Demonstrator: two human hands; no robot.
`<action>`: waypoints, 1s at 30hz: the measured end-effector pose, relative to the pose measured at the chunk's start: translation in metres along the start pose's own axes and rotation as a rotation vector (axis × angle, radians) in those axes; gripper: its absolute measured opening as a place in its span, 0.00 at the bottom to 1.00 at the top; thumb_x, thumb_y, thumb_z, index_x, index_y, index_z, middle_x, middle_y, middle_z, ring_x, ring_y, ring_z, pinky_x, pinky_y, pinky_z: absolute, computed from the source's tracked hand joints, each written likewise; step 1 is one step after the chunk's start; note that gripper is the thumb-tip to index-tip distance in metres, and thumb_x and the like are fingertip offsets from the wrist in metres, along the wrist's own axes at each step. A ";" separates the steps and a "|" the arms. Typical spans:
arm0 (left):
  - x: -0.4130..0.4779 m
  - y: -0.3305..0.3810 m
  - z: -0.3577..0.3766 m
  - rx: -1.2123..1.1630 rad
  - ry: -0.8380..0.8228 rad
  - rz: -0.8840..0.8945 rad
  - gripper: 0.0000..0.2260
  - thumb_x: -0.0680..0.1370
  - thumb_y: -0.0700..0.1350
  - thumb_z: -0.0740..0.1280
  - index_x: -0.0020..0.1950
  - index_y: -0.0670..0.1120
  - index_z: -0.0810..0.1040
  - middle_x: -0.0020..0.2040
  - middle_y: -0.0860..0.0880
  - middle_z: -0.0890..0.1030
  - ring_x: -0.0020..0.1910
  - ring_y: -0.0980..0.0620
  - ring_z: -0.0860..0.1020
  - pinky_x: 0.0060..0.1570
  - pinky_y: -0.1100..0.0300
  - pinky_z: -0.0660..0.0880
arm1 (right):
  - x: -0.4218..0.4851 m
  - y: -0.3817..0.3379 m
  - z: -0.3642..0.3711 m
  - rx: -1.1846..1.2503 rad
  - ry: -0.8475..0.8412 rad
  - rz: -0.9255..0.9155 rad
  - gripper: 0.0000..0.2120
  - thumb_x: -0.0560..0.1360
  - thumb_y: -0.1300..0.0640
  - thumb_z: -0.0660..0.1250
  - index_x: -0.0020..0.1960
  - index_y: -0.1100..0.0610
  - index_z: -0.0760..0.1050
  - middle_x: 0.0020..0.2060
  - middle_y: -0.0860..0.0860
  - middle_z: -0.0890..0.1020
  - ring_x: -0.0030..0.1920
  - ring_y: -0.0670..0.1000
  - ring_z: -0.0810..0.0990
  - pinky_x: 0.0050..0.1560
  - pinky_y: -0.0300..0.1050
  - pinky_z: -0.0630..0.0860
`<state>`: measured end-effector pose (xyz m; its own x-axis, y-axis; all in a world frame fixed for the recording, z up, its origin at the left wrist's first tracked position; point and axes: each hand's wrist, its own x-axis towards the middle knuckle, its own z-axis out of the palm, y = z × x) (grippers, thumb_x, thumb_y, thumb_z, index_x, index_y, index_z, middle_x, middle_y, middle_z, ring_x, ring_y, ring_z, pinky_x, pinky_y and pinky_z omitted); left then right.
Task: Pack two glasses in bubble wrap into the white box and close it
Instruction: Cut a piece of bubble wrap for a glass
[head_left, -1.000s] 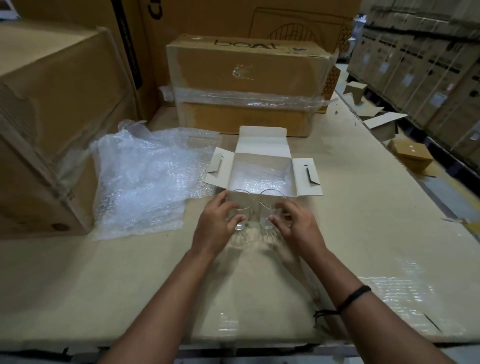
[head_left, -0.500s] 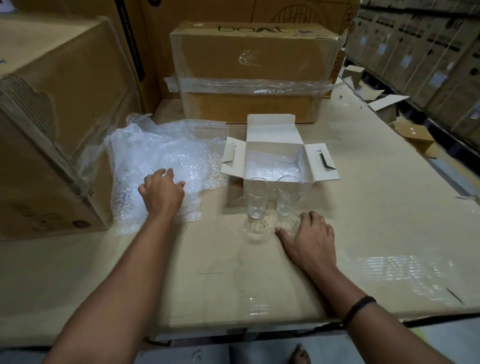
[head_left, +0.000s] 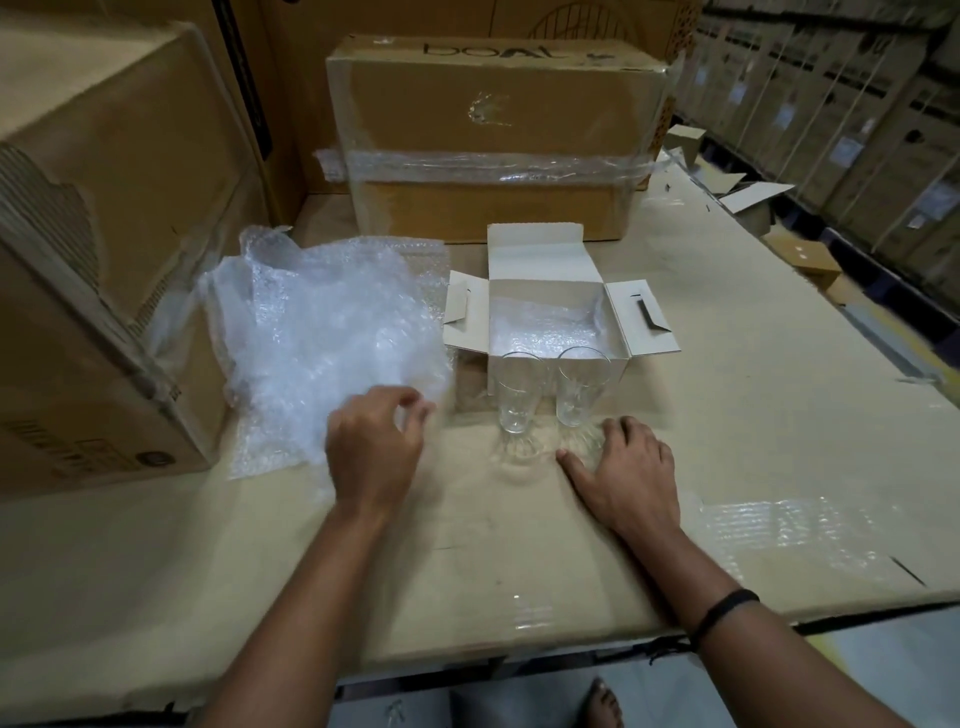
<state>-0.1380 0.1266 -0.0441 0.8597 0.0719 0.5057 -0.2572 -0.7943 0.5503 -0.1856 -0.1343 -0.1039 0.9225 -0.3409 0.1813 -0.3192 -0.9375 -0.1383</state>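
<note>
Two clear footed glasses stand upright side by side on the cardboard-covered table, the left glass (head_left: 514, 397) and the right glass (head_left: 577, 389), right in front of the open white box (head_left: 618, 358). The box's flaps are spread, and some bubble wrap (head_left: 545, 332) lies inside it. A pile of bubble wrap sheets (head_left: 332, 332) lies to the left of the box. My left hand (head_left: 376, 449) pinches the near right edge of that pile and lifts it a little. My right hand (head_left: 626, 470) rests flat on the table, touching the foot of the right glass.
A big taped carton (head_left: 493, 140) stands right behind the white box. Another large carton (head_left: 104, 249) fills the left side. Small boxes and scraps (head_left: 802, 260) lie off the table's right edge. A patch of clear tape (head_left: 789, 530) shines on the table at the right.
Both hands let go of the glasses. My left hand went left onto the bubble wrap pile, then closed on its near edge. My right hand settled flat by the right glass.
</note>
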 end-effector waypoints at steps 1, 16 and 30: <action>-0.014 0.008 0.001 -0.011 -0.101 -0.021 0.03 0.72 0.49 0.73 0.42 0.51 0.82 0.40 0.52 0.83 0.38 0.47 0.79 0.41 0.54 0.75 | 0.001 0.000 0.000 0.009 -0.015 0.000 0.38 0.70 0.28 0.52 0.65 0.57 0.72 0.64 0.56 0.74 0.67 0.56 0.69 0.66 0.54 0.65; -0.043 0.019 -0.012 -0.583 -0.849 -0.252 0.18 0.77 0.31 0.63 0.61 0.47 0.80 0.58 0.47 0.82 0.57 0.56 0.80 0.60 0.58 0.75 | -0.041 -0.039 -0.032 0.666 -0.230 -0.135 0.26 0.70 0.34 0.68 0.62 0.47 0.77 0.42 0.42 0.80 0.44 0.46 0.79 0.50 0.46 0.75; -0.066 0.032 0.007 0.247 -0.584 0.190 0.16 0.79 0.55 0.62 0.66 0.59 0.74 0.65 0.57 0.75 0.63 0.51 0.70 0.58 0.51 0.56 | 0.020 0.037 -0.057 1.042 -0.597 0.090 0.08 0.76 0.70 0.64 0.45 0.58 0.75 0.35 0.54 0.81 0.38 0.53 0.74 0.36 0.45 0.68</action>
<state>-0.1997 0.0927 -0.0644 0.9252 -0.3668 0.0969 -0.3789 -0.8811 0.2830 -0.1915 -0.1796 -0.0500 0.9489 -0.0581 -0.3102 -0.3125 -0.3119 -0.8973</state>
